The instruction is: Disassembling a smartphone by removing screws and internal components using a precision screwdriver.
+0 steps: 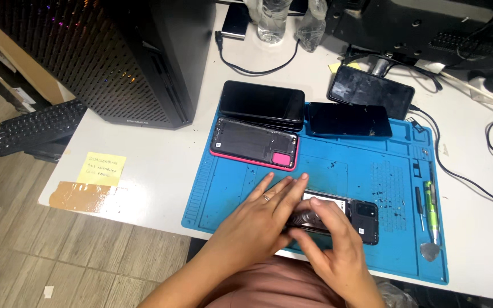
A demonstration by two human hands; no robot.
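Observation:
An opened black phone [356, 215] lies back-up on the blue repair mat [338, 165], near the mat's front edge. My left hand [263, 214] rests flat over the phone's left end, fingers stretched out, a ring on one finger. My right hand [332, 245] is closed around a small metal-tipped tool [305, 217] pressed against the phone's lower left part. The hands hide much of the phone.
A pink-edged phone case [254, 143] and three dark phones [262, 101] [348, 120] [371, 90] lie at the mat's far side. A green screwdriver [430, 201], a dark tool and a pick [429, 251] lie at the mat's right edge. A black computer tower [144, 63], keyboard [38, 125], yellow sticky note [101, 167], bottles and cables surround it.

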